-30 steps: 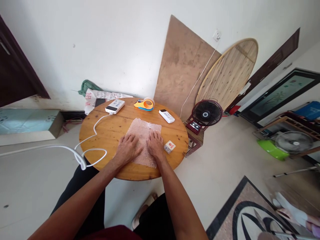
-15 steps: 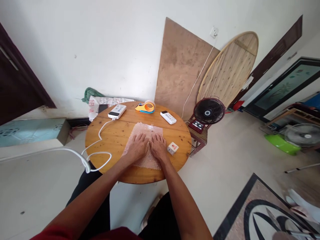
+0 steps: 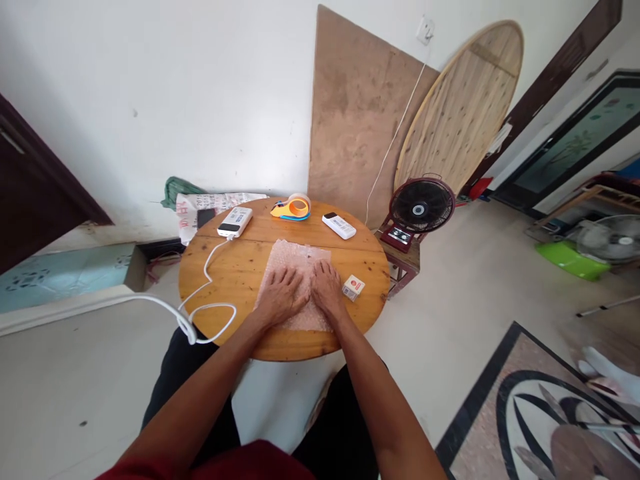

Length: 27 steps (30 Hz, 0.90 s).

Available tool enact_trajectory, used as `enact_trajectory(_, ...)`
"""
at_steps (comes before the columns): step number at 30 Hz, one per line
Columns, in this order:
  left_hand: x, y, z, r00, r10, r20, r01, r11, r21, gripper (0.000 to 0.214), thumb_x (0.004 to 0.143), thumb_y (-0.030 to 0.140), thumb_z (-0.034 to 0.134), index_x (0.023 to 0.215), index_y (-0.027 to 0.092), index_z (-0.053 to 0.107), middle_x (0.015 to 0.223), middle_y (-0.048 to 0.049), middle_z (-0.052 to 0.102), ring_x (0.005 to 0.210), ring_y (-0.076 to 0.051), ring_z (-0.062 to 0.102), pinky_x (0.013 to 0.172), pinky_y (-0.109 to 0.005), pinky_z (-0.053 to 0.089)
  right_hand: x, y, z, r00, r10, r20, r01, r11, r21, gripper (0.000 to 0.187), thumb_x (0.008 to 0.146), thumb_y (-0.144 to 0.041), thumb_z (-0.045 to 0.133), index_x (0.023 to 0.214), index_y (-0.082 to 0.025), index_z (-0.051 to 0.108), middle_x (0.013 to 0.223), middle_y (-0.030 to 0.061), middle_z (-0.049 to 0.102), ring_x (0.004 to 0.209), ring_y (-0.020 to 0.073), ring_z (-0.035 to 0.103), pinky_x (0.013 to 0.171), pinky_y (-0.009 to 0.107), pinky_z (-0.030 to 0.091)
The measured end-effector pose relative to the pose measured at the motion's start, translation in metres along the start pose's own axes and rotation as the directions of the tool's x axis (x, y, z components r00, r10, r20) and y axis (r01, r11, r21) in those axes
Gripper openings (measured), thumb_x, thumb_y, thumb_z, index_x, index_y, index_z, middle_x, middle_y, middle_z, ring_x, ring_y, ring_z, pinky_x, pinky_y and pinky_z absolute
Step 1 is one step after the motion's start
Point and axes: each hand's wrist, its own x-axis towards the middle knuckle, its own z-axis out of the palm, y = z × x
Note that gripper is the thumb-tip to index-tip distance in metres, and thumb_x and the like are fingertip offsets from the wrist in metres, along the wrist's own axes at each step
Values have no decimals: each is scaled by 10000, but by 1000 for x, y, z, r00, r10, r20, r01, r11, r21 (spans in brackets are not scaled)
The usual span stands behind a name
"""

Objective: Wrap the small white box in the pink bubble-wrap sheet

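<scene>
A pinkish sheet of bubble wrap [image 3: 295,253] lies flat on the round wooden table [image 3: 280,347]. On its left half rests my left hand [image 3: 283,295], palm down with the fingers spread. My right hand [image 3: 327,287] lies flat on the right side of the wrap, fingers stretched forward. Just right of that hand sits a small white box [image 3: 353,287] with a red mark. Behind the wrap are an orange tape dispenser [image 3: 291,207] and a white power bank [image 3: 339,225]. Whatever lies under my palms is hidden.
Another white power bank [image 3: 235,221] at the back left has a white cable [image 3: 213,257] running off the table's left side. A dark red fan [image 3: 420,207] stands on a stool to the right. Boards [image 3: 360,107] lean against the wall.
My hands have moved apart a little, the left staying on the left half and the right shifting toward the wrap's right edge. The camera view has tilted slightly.
</scene>
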Motion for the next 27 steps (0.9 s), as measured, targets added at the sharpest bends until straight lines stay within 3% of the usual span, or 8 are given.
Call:
enact_trajectory(12, -1, -2, -1, 1000, -9, 5, 10, 999, -36, 585, 876, 532, 440, 1352, 196, 498, 1485, -138, 415, 1385, -331, 337, 1125, -527, 231, 0, -2, -4, 999, 35, 9, -35, 999, 30, 390, 947, -265, 408, 1315, -153, 474, 1418, 133, 452, 1323, 246, 338, 1089, 400, 284)
enact_trajectory(27, 1, -2, -6, 1000, -17, -2, 17, 993, -116, 551, 846, 509, 505, 1300, 196, 531, 1461, -137, 440, 1370, -346, 338, 1118, -538, 227, 3, 0, -2, 998, 56, 25, -57, 997, 47, 400, 984, -332, 351, 1315, -158, 493, 1446, 128, 445, 1337, 243, 361, 1093, 397, 281)
